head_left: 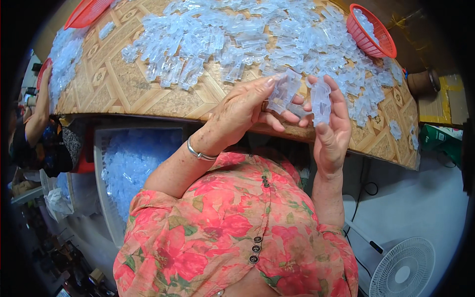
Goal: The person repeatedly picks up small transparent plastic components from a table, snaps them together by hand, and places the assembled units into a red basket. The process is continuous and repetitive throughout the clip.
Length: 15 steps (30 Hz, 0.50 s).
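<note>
Above the table's near edge, my left hand (240, 106) is closed on a small bunch of clear plastic pieces (285, 90), pinched between thumb and fingers. Close to its right, my right hand (334, 141) grips a clear elongated plastic piece (320, 101), with the thumb at its lower end and the fingers behind it. The held pieces are see-through, so their exact kind and number cannot be made out. Many similar clear pieces (208, 39) lie heaped across the patterned table (133, 94) beyond both hands.
A red basket (371, 34) with clear pieces stands at the far right; another red basket (86, 12) is far left. Below the table on the left is a bin (104, 198) of clear pieces. Another person's arm (39, 106) reaches the table at left. A white fan (403, 272) stands lower right.
</note>
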Each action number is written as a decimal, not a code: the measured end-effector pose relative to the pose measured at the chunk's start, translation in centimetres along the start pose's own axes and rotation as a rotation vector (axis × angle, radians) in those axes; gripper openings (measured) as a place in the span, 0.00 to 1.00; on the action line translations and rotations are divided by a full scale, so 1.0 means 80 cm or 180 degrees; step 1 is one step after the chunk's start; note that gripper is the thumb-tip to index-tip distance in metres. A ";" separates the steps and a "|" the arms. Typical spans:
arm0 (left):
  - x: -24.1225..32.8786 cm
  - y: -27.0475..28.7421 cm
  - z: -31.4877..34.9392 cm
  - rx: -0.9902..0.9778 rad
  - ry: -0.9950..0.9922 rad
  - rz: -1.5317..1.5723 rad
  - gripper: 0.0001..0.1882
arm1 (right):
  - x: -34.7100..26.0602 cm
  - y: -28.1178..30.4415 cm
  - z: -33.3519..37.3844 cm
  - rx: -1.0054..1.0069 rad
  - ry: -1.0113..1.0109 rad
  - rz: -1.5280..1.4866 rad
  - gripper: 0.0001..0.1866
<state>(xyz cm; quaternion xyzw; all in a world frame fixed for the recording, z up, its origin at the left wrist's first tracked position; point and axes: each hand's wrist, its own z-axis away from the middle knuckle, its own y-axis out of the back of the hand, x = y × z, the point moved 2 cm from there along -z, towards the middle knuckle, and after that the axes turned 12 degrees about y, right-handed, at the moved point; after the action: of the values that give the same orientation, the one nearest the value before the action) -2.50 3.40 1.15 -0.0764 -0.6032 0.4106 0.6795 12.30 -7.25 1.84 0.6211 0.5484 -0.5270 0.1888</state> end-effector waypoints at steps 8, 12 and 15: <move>-0.011 -0.001 0.001 -0.0010 0.0184 0.0141 0.29 | -0.002 -0.004 0.000 -0.0787 0.1266 0.2889 0.45; -0.014 -0.001 0.000 -0.0237 0.0216 0.0010 0.31 | -0.003 -0.006 -0.001 -0.0928 0.1327 0.3147 0.45; -0.016 -0.001 0.002 -0.0110 0.0363 0.0001 0.31 | -0.002 -0.008 -0.003 -0.0948 0.1371 0.3208 0.46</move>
<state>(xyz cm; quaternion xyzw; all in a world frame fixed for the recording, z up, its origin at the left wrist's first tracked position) -2.54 2.43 0.29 -0.1115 -0.5704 0.3952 0.7113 11.88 -6.90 2.30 0.8662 0.2788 -0.1501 0.3864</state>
